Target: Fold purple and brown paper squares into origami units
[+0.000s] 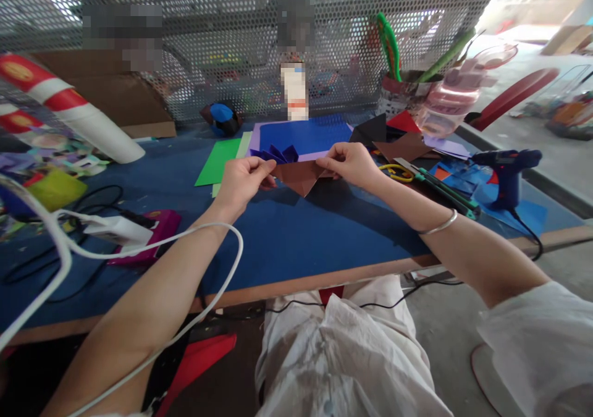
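Observation:
Between my two hands, a folded piece of brown paper is held just above the blue tabletop, its pointed corner hanging toward me. My left hand pinches its left end between thumb and fingers. At the right end, my right hand grips the paper the same way. Right behind it lie dark blue folded paper pieces, close to my left fingertips. A blue sheet rests on a lilac sheet farther back. Green paper is left of these sheets.
A blue glue gun stands at the right, near a green-handled tool and paper scraps. A pink bottle is behind them. White cable loops over my left forearm. A perforated metal screen closes off the back; people sit beyond it.

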`<state>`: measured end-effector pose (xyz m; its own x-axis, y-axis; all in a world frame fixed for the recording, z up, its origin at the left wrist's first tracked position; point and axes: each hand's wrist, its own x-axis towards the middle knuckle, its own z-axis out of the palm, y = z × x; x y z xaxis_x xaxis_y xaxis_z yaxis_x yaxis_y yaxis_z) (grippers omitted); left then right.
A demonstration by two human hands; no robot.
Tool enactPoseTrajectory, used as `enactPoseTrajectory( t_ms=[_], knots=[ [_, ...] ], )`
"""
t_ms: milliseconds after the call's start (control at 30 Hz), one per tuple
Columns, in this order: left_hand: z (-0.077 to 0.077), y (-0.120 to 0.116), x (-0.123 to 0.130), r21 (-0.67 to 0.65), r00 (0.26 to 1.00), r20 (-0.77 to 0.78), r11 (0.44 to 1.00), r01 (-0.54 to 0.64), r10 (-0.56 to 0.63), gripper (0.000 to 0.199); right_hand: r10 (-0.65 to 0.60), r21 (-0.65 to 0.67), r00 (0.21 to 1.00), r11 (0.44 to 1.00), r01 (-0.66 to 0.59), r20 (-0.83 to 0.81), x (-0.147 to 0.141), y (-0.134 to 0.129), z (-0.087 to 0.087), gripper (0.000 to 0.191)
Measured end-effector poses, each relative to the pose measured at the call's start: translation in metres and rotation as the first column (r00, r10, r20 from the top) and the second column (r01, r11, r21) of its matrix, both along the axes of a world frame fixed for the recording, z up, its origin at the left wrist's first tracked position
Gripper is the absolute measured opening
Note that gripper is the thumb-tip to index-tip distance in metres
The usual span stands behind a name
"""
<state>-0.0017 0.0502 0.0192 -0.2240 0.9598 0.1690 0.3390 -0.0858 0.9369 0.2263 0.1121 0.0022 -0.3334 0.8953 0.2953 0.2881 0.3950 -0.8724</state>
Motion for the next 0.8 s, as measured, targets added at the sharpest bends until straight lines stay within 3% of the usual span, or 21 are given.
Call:
enactPoseTrajectory(
  t_ms=[433, 633, 800],
  knots=[
    [0.003, 0.004, -0.008, -0.008, 0.985, 0.166, 0.999, -0.054, 0.054, 0.034, -0.025, -0.099, 0.985, 0.995, 0.008, -0.171, 0.002, 0.000, 0.005, 0.033],
    [-0.004, 0.006, -0.012, 0.006, 0.982, 0.189, 1.000, -0.021, 0.020, 0.040, -0.022, -0.160, 0.982, 0.987, -0.008, -0.187, -0.001, -0.006, 0.010, 0.032],
    [-0.008, 0.010, -0.016, 0.079, 0.987, 0.159, 0.997, 0.022, -0.034, 0.034, -0.063, -0.180, 0.974, 0.983, 0.023, -0.216, -0.002, -0.007, 0.011, 0.036]
  ],
)
